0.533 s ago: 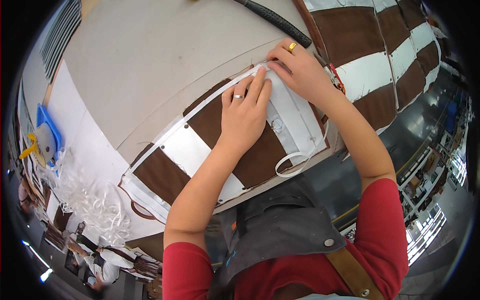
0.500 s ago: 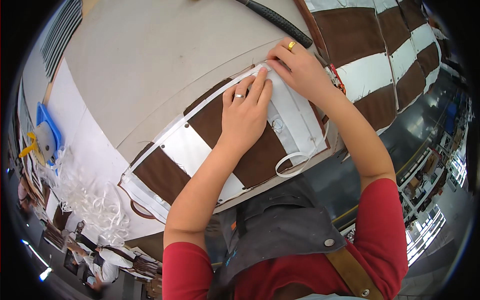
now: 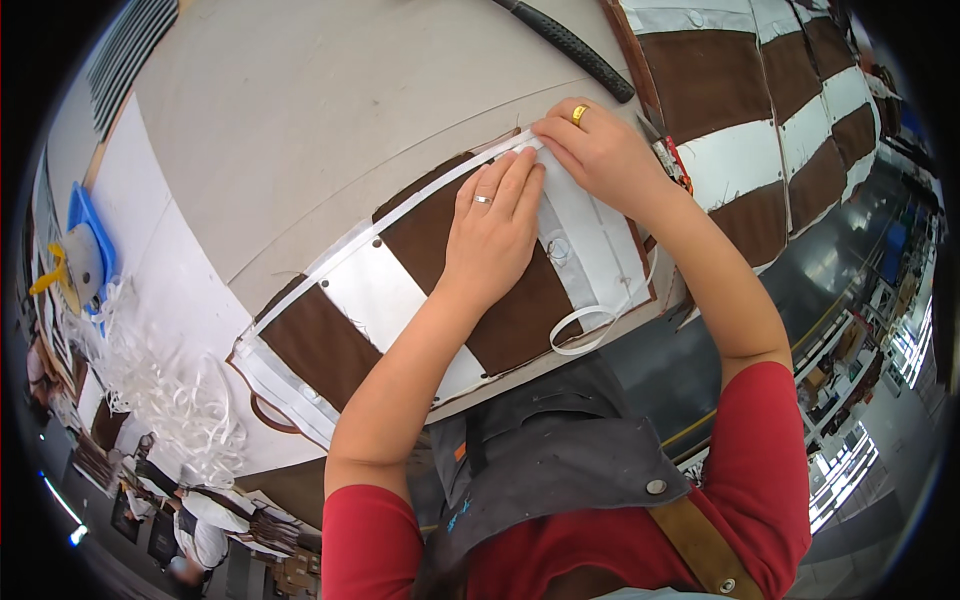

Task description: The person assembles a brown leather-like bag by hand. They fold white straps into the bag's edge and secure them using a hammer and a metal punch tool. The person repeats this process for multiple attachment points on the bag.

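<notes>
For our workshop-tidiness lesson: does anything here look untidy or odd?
Yes: left of the brown-and-white panel, thin white strips lie in a tangled heap, unlike the strip running neatly along the panel's far edge. Short loose threads also fray from a brown patch.

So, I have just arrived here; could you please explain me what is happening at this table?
A person is working on a brown-and-white striped panel with both bare hands. The left hand lies on it, fingertips near the narrow white tape along its far edge. The right hand has its fingertips at that tape's right end. A loose white loop curls over the panel's near edge. A tangle of white strips lies to the left.
</notes>
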Demonstrator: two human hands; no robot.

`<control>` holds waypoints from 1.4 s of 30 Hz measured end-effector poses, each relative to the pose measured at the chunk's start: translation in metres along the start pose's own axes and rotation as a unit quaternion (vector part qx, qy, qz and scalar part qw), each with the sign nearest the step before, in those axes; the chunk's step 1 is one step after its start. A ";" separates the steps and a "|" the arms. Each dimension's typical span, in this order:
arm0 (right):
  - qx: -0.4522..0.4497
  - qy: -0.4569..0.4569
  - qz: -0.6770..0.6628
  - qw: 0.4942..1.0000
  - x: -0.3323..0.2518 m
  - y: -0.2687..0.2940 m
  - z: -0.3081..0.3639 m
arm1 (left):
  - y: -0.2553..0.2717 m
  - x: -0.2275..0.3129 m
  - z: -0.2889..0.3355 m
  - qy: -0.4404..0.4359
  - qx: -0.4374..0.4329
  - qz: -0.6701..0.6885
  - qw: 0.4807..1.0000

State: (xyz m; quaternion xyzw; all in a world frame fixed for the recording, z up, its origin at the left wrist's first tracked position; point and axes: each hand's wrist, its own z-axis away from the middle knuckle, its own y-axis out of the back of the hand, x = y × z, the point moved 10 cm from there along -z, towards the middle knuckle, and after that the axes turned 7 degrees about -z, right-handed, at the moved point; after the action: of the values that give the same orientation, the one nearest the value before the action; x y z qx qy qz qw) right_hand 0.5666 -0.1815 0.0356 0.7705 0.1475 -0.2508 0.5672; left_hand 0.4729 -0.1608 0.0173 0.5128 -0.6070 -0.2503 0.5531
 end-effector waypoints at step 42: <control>-0.100 -0.016 -0.028 0.994 -0.034 -0.009 -0.008 | 0.011 -0.003 0.014 0.002 0.006 0.047 0.999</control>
State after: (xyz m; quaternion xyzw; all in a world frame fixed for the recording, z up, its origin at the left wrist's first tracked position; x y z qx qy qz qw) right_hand 0.5354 -0.1697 0.0490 0.7014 0.1845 -0.2632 0.6361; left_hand 0.4555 -0.1586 0.0216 0.4878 -0.6305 -0.2194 0.5624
